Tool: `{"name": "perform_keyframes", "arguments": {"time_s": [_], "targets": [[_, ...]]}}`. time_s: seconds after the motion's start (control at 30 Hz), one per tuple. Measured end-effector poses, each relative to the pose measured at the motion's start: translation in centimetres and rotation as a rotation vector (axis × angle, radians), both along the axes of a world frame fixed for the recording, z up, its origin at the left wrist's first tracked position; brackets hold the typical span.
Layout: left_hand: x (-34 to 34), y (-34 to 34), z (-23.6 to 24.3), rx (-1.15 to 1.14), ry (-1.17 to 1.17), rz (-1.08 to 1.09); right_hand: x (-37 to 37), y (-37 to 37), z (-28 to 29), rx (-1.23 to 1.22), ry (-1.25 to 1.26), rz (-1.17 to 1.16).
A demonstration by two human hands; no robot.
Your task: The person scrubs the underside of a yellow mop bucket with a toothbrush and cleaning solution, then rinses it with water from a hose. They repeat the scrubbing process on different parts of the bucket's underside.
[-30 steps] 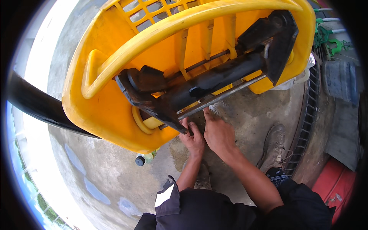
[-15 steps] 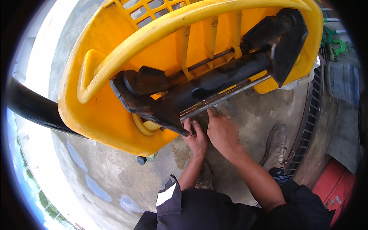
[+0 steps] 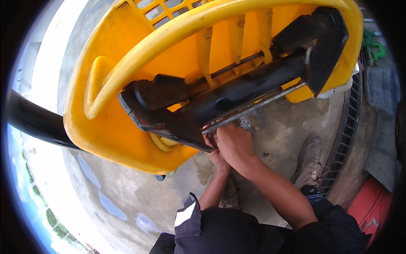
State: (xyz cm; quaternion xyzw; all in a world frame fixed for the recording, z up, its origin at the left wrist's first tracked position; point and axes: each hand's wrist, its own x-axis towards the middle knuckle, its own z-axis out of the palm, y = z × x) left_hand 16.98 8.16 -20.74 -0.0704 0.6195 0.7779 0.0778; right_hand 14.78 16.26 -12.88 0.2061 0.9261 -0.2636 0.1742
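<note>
The rod slants from the centre up toward 2 o'clock, below a thick black cylinder that runs almost alongside it. At its lower end is the right hand, back uppermost, with the fingers bent inward; whether they pinch anything I cannot tell. The left hand is close against it on its 7 o'clock side, fingers pointing up near the tip of the left bracket. Much of it is covered (the right hand and the bracket both stand in front), so its grip cannot be told either. The two hands overlap, near together.

The right bracket is at the other end of the cylinder, toward 2 o'clock. All these black parts are set against the yellow shell, which spans the view from 10 to 1 o'clock and has a curved rail across it.

A curved black tube reaches in at 9 o'clock. A dark cap peeks out under the shell at 7 o'clock. On the concrete floor there is a boot toward 4 o'clock, just beside a grate; a red box sits farther out that way.
</note>
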Motion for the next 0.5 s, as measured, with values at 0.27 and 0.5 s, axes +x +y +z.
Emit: {"name": "perform_keyframes", "arguments": {"time_s": [0.27,0.5], "targets": [[-0.2,0.2,-0.7,-0.107,0.157,-0.031,-0.3,0.8,0.9,-0.176,0.006,-0.132],[0.1,-0.9,-1.8,-0.082,0.064,-0.019,1.2,-0.1,1.3,-0.158,0.026,-0.064]]}}
